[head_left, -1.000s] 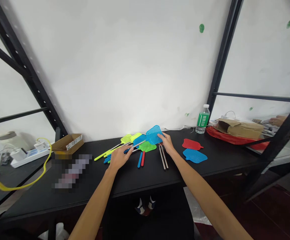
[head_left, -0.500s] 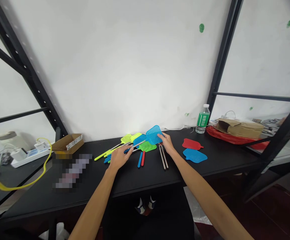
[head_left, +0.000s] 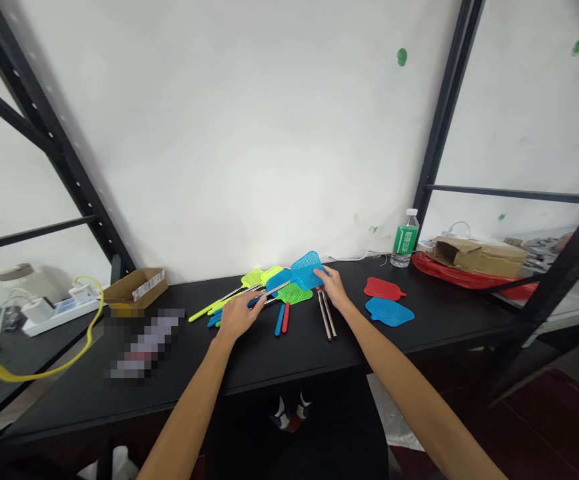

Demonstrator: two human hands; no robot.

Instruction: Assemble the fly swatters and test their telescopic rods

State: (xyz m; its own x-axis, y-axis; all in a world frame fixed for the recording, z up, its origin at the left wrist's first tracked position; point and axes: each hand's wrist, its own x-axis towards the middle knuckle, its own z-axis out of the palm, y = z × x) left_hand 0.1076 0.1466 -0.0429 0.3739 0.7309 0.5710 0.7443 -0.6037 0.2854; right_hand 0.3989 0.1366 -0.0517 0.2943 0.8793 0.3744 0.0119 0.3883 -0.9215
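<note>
A blue fly swatter [head_left: 307, 269] is held between both hands above the table. My right hand [head_left: 332, 285] pinches the edge of its mesh head, while my left hand [head_left: 239, 313] is closed around its handle end. Beneath it lie several more swatters, among them a green mesh head [head_left: 294, 293] and a yellow-green handle [head_left: 202, 313]. A loose blue handle [head_left: 280, 320] and a red handle [head_left: 286, 318] rest side by side between the hands. Metal rods [head_left: 328, 317] lie below my right hand. Farther right are a red swatter head [head_left: 384, 289] and a blue swatter head [head_left: 390, 312].
At the back right stands a water bottle [head_left: 405, 239], beside a cardboard box [head_left: 479, 257] on red plastic. On the left are an open carton [head_left: 142, 290], a power strip [head_left: 64, 313] and a yellow cable [head_left: 89, 333]. Black metal posts [head_left: 444, 113] flank the table [head_left: 249, 363].
Both hands keep their hold on the blue fly swatter, which has hardly shifted. The other things lie where they were.
</note>
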